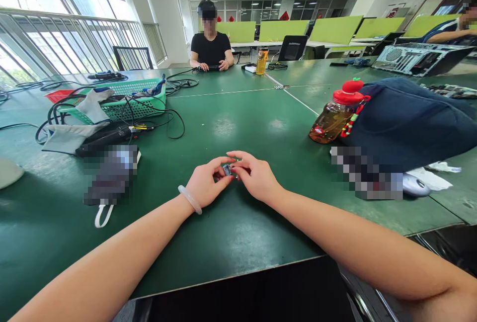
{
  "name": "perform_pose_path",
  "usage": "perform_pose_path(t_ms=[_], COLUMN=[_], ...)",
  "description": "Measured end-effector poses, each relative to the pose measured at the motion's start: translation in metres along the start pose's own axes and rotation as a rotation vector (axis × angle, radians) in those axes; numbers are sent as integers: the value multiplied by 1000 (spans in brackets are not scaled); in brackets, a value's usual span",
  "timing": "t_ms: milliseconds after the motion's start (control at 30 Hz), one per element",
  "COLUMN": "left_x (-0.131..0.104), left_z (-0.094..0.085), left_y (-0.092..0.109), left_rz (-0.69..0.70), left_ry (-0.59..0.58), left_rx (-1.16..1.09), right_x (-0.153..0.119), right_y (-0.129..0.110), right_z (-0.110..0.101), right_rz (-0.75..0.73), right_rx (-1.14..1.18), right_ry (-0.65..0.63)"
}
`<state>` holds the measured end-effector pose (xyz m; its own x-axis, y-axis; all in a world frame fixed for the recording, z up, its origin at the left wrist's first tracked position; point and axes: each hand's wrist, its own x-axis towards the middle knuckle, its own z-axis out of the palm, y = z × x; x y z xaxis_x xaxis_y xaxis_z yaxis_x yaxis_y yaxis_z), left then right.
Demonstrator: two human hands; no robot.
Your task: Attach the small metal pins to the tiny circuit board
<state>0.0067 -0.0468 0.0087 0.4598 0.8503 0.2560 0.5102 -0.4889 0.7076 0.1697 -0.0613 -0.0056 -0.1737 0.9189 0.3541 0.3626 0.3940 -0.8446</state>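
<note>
A small dark electronic part with pale markings, perhaps a little circuit board [227,169], is pinched between the fingertips of my left hand [208,179], just above the green table [223,235]. A pale bangle [190,200] rings the left wrist. My right hand [257,175] meets it from the other side, its thumb and fingers closed at the part's right edge. The fingers cover much of the part, so its full shape is hidden.
To the left stands a green basket [134,108] with cables and gloves. A red-lidded bottle [335,113], a dark blue bag [406,118] and a mouse [415,186] lie at the right. Across the table sits a person in black [210,48], near an orange bottle [262,61].
</note>
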Motion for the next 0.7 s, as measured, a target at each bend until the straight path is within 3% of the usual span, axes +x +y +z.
perform_pose_path(t_ms=[700], left_x=[-1], left_z=[1], left_y=[-2], left_rz=[20], left_ry=[-59], left_rx=[-14], right_x=[3], right_y=[5], right_z=[-2], right_rz=[58], right_rx=[103], right_ry=[-50])
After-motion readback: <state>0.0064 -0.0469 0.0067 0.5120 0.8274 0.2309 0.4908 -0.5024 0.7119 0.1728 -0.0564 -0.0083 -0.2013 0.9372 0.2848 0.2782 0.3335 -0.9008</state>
